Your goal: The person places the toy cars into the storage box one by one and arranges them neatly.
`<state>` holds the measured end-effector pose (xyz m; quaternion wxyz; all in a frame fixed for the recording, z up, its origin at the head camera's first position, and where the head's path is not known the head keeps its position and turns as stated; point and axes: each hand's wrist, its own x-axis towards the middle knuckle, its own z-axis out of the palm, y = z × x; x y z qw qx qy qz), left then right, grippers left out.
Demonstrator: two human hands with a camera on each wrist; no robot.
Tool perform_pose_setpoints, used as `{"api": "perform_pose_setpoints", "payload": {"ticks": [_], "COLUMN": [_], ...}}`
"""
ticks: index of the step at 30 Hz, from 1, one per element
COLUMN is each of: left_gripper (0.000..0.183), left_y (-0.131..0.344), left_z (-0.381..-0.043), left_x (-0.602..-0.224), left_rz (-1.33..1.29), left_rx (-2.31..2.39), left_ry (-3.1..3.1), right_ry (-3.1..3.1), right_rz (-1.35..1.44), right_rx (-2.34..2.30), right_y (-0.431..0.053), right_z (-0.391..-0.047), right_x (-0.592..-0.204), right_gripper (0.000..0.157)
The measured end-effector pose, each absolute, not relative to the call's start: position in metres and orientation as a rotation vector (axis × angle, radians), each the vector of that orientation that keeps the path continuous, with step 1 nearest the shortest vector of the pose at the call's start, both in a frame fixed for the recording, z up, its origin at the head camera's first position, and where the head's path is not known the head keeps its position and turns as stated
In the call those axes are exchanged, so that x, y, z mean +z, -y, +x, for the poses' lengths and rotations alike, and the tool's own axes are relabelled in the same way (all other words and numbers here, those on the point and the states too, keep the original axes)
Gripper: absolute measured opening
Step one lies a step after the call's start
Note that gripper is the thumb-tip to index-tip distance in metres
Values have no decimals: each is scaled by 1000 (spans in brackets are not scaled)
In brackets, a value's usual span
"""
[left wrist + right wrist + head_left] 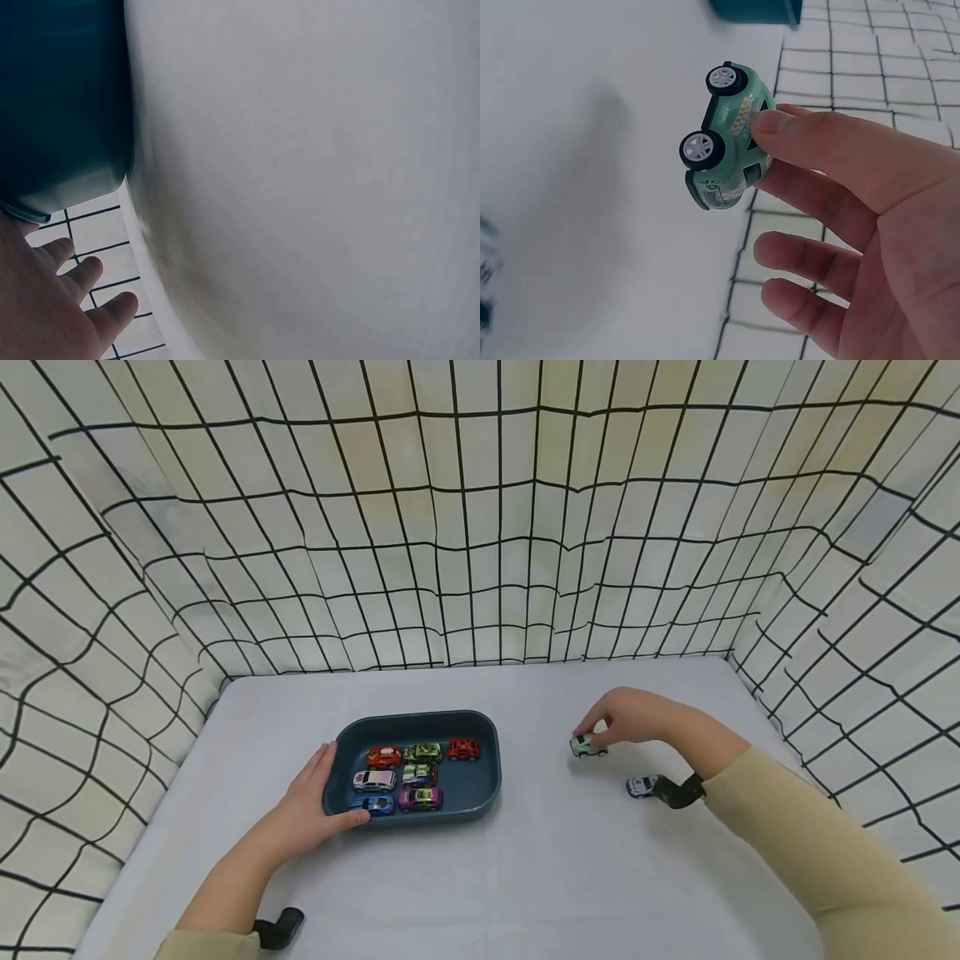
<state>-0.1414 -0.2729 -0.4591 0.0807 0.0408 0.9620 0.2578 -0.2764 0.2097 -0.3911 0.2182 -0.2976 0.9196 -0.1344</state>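
Observation:
My right hand [633, 714] pinches a mint-green toy car [731, 142] between thumb and fingers, just above the white table. In the right wrist view, the car is tilted and its wheels face left, with the other fingers spread. A dark blue tray [472, 802] stands left of centre, holding several toy cars, among them a purple one [420, 799] and a red one [463, 749]. My left hand [307, 797] rests against the tray's left end, fingers straight along the wall. Its thumb lies over the front rim beside a blue toy car [377, 806].
A silver-white toy car [641, 787] sits on the white tabletop [540, 877] under my right forearm, near the black wrist strap [678, 792]. White walls covered with black grid netting [487, 527] enclose the back and both sides of the table.

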Motion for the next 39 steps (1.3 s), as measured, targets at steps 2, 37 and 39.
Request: {"api": "perform_pose_setpoints", "payload": {"ticks": [2, 37, 39], "left_gripper": [126, 126, 126], "left_y": [273, 271, 271], "left_z": [-141, -140, -140], "left_x": [-459, -456, -457], "left_rz": [122, 125, 125], "left_rx": [771, 794, 791], "left_ry": [-2877, -2875, -2875], "right_ry": [-2534, -2503, -2509], "right_rz": [-857, -1156, -1161], "right_rx": [-385, -282, -252], "right_y": [-199, -33, -31], "right_z": [-277, -261, -261], "right_x": [-384, -404, -407], "right_gripper": [26, 28, 29]}}
